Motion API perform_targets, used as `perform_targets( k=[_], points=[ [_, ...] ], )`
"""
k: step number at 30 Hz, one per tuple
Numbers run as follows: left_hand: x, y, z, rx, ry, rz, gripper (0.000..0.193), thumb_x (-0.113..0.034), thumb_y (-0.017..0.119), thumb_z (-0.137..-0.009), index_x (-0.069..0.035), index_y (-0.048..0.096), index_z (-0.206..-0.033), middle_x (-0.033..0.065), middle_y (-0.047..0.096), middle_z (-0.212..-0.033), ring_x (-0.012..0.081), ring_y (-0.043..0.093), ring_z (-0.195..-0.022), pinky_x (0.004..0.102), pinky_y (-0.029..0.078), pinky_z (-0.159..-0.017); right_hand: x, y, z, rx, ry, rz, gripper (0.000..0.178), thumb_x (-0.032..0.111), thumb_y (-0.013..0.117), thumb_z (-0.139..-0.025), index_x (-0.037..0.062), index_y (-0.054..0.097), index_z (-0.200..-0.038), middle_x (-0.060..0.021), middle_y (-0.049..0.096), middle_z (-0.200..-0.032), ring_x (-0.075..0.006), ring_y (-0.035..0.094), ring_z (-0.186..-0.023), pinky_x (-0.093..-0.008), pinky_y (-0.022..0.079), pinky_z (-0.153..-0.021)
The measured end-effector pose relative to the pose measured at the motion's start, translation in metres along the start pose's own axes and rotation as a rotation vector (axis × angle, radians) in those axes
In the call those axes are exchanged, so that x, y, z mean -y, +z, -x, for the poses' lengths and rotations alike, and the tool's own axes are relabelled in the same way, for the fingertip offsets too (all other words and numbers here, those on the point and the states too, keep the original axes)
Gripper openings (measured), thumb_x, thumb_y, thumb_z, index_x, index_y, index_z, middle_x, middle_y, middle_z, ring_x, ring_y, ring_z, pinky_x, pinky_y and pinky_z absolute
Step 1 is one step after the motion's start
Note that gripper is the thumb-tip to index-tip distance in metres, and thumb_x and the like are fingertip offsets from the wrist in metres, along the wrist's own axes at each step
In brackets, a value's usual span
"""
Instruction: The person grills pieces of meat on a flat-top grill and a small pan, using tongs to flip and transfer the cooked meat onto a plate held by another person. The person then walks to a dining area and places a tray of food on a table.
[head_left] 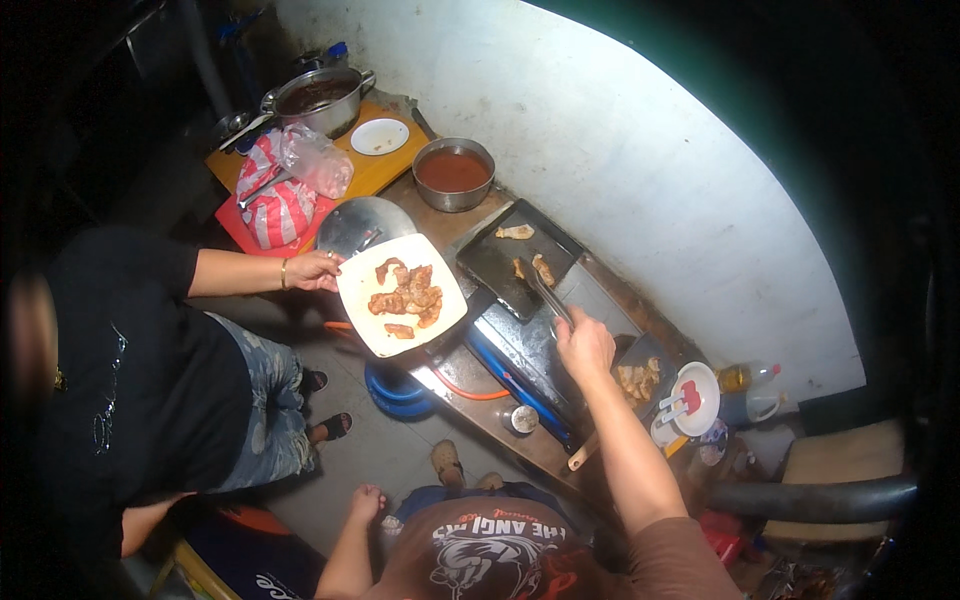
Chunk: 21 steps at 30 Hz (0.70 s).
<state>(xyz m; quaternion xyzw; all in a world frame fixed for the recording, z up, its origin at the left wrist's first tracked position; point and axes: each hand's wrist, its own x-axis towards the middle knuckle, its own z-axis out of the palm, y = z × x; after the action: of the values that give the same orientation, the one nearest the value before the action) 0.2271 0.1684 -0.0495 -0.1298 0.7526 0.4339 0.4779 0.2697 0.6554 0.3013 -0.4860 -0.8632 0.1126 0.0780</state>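
Note:
My right hand (pixel 585 345) grips a pair of metal tongs (pixel 547 297), arm stretched forward over the stove. The tongs' tips reach into a dark rectangular griddle pan (pixel 490 258), close to two small pieces of meat (pixel 542 269); whether they pinch one I cannot tell. A paler piece (pixel 515 232) lies farther back in the pan. Low at my side, my left hand (pixel 368 503) is loosely curled, with nothing visible in it. To the pan's left, a co-worker's hand (pixel 316 270) holds out a cream square plate (pixel 361 318) bearing several browned meat pieces (pixel 408 298).
Behind the plate stand a pot of reddish-brown sauce (pixel 453 172) and a large pot (pixel 335 103). Striped bags (pixel 278 215) lie on the left. More meat (pixel 638 382) and a white bowl (pixel 705 385) sit right of my forearm. A blue gas cylinder (pixel 398 392) stands below the table.

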Motion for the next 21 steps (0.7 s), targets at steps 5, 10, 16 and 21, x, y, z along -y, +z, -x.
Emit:
perform_targets(
  k=[5, 10, 16, 21],
  points=[
    [0.005, -0.012, -0.011, 0.064, 0.063, 0.062, 0.015, -0.016, 0.052, -0.095, -0.003, 0.055, -0.101, 0.0084, 0.063, -0.075, 0.0161, 0.058, -0.057, 0.0323, 0.049, -0.051, 0.042, -0.014, 0.033, -0.005, -0.150, -0.267, 0.043, 0.036, 0.061, -0.091, 0.0057, 0.065, -0.120, -0.0224, 0.069, -0.102, -0.0375, 0.068, -0.096, -0.0463, 0.053, -0.084],
    [-0.006, -0.029, -0.009, 0.105, -0.018, -0.137, 0.018, -0.021, 0.054, -0.096, -0.004, 0.054, -0.101, 0.0094, 0.063, -0.078, 0.0174, 0.061, -0.059, 0.0348, 0.051, -0.051, 0.105, 0.004, 0.069, 0.127, -0.307, -0.341, 0.032, 0.026, 0.062, -0.089, -0.0011, 0.058, -0.106, -0.0235, 0.067, -0.081, -0.0413, 0.068, -0.077, -0.0485, 0.055, -0.068],
    [-0.035, -0.032, -0.008, 0.119, 0.042, -0.186, 0.017, -0.021, 0.050, -0.097, -0.005, 0.055, -0.101, 0.0072, 0.061, -0.077, 0.0150, 0.057, -0.058, 0.0301, 0.043, -0.046, 0.059, -0.025, 0.074, -0.010, -0.159, -0.496, 0.043, 0.039, 0.059, -0.092, 0.0047, 0.061, -0.119, -0.0216, 0.070, -0.087, -0.0382, 0.069, -0.080, -0.0468, 0.054, -0.074],
    [-0.055, -0.021, -0.012, 0.174, 0.044, -0.226, 0.018, -0.022, 0.051, -0.097, -0.005, 0.055, -0.103, 0.0081, 0.063, -0.080, 0.0154, 0.059, -0.061, 0.0296, 0.043, -0.047, -0.047, -0.076, 0.105, -0.103, 0.071, -0.641, 0.048, 0.040, 0.064, -0.090, 0.0040, 0.063, -0.121, -0.0207, 0.071, -0.094, -0.0343, 0.070, -0.087, -0.0409, 0.053, -0.079]
  ],
)
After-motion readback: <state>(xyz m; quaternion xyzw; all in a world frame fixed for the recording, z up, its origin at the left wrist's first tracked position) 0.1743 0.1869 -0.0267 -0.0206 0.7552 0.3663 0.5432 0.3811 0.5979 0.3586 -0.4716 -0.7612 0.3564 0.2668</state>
